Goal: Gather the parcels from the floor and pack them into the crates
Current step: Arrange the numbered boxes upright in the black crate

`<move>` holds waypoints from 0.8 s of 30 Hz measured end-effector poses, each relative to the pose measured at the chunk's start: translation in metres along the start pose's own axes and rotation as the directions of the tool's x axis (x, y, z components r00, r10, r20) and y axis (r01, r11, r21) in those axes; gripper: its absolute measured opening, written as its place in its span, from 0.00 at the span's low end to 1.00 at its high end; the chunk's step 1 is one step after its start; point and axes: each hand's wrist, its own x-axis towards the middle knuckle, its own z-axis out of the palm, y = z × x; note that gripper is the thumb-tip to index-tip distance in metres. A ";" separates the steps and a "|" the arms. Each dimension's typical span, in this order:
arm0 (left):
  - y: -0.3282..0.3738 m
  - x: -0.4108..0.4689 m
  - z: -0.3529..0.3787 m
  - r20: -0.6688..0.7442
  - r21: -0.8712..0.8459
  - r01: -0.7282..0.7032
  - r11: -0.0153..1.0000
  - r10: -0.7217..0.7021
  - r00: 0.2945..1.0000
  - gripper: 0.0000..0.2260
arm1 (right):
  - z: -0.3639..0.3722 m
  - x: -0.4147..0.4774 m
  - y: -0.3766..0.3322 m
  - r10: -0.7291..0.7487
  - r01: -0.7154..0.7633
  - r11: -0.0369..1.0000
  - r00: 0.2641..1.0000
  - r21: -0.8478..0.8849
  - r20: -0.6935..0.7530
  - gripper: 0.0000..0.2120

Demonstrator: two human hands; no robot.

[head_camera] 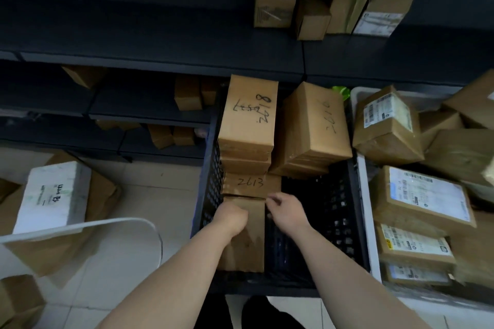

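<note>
A black perforated crate stands on the floor in front of me, with several brown cardboard parcels stacked at its far end and left side. A parcel marked "2613" lies low on the left. Just nearer sits a plain brown parcel, standing in the crate's near left part. My left hand grips this parcel's left top edge. My right hand pinches its top right corner. The crate's right half shows bare black mesh.
A white crate at the right is heaped with labelled parcels. Dark shelving runs across the back, holding a few boxes. At the left, a white foam box, brown parcels and a white curved rim sit on the tiled floor.
</note>
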 end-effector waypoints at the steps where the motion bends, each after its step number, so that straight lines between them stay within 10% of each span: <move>1: 0.010 -0.004 -0.006 -0.066 -0.045 -0.045 0.998 0.042 0.997 0.12 | -0.008 -0.003 -0.010 -0.035 0.037 0.999 0.997 0.022 -0.066 0.14; 9: 0.071 -0.035 -0.061 -0.606 -0.291 -0.365 0.884 0.125 0.786 0.08 | -0.059 -0.023 -0.089 -0.260 0.311 0.946 0.898 0.094 -0.355 0.16; 16: 0.094 -0.012 -0.084 -0.325 -0.417 -0.284 0.863 0.151 0.934 0.23 | -0.065 -0.009 -0.119 -0.166 0.199 0.916 0.978 0.348 -0.124 0.25; 24: 0.094 -0.020 -0.091 -0.391 -0.549 -0.339 0.764 0.124 0.912 0.18 | -0.080 -0.015 -0.118 -0.100 0.122 0.867 0.993 0.483 -0.070 0.26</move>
